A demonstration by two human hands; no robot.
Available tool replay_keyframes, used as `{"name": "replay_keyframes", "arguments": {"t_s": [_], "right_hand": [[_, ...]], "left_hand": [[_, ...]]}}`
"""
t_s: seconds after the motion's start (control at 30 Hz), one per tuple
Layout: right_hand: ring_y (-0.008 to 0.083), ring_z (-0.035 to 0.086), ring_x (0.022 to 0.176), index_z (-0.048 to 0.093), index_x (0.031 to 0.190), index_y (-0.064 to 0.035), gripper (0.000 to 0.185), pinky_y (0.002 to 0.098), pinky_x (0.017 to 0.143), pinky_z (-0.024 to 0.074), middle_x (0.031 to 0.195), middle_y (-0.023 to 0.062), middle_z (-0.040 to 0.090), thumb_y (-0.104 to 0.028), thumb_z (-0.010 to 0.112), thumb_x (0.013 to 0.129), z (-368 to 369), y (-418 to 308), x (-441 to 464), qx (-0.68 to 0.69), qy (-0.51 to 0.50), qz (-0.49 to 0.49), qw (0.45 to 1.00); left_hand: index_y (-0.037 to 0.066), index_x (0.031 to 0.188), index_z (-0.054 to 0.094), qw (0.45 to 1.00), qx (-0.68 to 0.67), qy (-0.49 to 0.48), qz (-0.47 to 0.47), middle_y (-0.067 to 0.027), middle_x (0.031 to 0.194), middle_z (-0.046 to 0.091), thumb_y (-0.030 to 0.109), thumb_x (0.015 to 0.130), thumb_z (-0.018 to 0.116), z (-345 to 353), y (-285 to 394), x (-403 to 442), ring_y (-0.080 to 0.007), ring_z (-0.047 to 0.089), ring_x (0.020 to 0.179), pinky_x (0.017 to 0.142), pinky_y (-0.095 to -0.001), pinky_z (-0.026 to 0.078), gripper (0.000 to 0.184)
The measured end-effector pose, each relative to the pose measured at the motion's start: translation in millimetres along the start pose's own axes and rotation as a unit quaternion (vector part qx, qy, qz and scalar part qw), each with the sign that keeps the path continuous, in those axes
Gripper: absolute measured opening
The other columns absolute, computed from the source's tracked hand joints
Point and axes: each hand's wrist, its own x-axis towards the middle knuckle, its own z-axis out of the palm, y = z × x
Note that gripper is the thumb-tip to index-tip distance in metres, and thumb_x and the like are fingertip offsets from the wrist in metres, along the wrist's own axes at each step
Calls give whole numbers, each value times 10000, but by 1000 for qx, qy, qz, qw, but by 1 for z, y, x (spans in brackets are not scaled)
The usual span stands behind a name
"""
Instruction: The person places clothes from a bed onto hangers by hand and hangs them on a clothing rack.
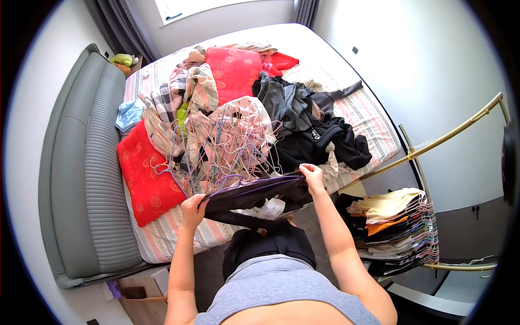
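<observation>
A black garment [244, 199] hangs stretched between my two hands at the near edge of the bed. My left hand [193, 210] pinches its left end, and my right hand [312, 177] grips its upper right corner with the arm reached out. Along the garment's top edge runs a purple clothes hanger [260, 183]. Just beyond it lies a tangled heap of wire-thin hangers [230, 143] in pink, white, blue and purple. Dark clothes [311, 143] are piled to the right of the hangers, close to my right hand.
The bed [374, 127] has a striped sheet, with a red pillow [234, 70] at the back and another red pillow [149, 173] at left. Rumpled bedding [162, 119] lies between them. At right, a gold-coloured rack [447, 135] carries a row of hung clothes [390, 227].
</observation>
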Motion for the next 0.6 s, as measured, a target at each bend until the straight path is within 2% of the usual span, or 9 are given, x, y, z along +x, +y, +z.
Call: {"name": "replay_keyframes", "arguments": {"t_s": [0.1,0.2,0.23,0.3,0.33,0.43,0.47,0.5,0.6], "right_hand": [[73,562,664,660,847,-17,101,197,624,452,762,15,633,-76,669,765,5,-23,-4,69,33,-35,996],[69,547,606,654,860,-16,148,189,571,449,736,5,627,-143,667,784,4,-68,-33,27,-79,2,997],[74,564,563,649,842,-16,209,192,508,447,700,10,628,-222,649,808,0,-74,-38,16,-207,21,978],[102,587,550,639,796,-24,189,218,507,481,683,24,622,-210,620,825,-5,-99,-57,-93,-348,150,921],[129,617,569,636,785,-20,207,248,518,512,692,48,629,-218,605,836,-7,-90,-53,-136,-319,126,930],[82,582,557,636,842,-13,218,204,488,451,702,29,638,-230,628,822,2,-78,-51,-155,-122,-193,961],[129,597,670,634,891,-36,188,242,592,470,783,46,638,-183,658,776,6,-83,-56,-189,-114,-183,958],[204,589,833,625,941,-65,240,326,761,457,857,65,615,-167,674,730,18,-103,-66,-290,-69,-405,864],[253,553,915,610,942,-77,277,383,886,384,881,83,596,-191,686,702,40,-117,-87,-331,-128,-494,794]], "left_hand": [[7,865,584,996,82,-16,7,-150,732,590,51,759,587,-1,0,-1,-311,594,663,588,-328,464,115],[25,853,578,991,132,31,0,-129,733,589,75,759,600,2,-1,-3,-306,589,649,569,-338,460,109],[33,844,575,988,140,59,0,-119,727,586,87,760,606,6,-2,-2,-301,586,636,557,-341,456,104],[35,845,574,990,98,98,-21,-120,723,584,85,756,606,10,-4,2,-302,585,634,558,-343,455,107],[35,845,574,990,76,115,-31,-120,721,583,83,754,607,12,-4,3,-303,584,634,559,-344,454,108],[39,860,572,996,36,81,-2,-126,731,586,78,747,609,22,3,13,-307,586,643,568,-353,458,126],[40,865,572,997,22,71,9,-128,734,586,77,744,610,28,8,18,-308,587,646,571,-355,459,132],[40,860,574,998,17,60,22,-127,736,587,79,739,613,34,13,23,-309,587,647,571,-359,459,133],[45,831,581,998,0,33,60,-113,744,587,94,716,626,53,30,39,-300,576,648,575,-353,463,133]]}}
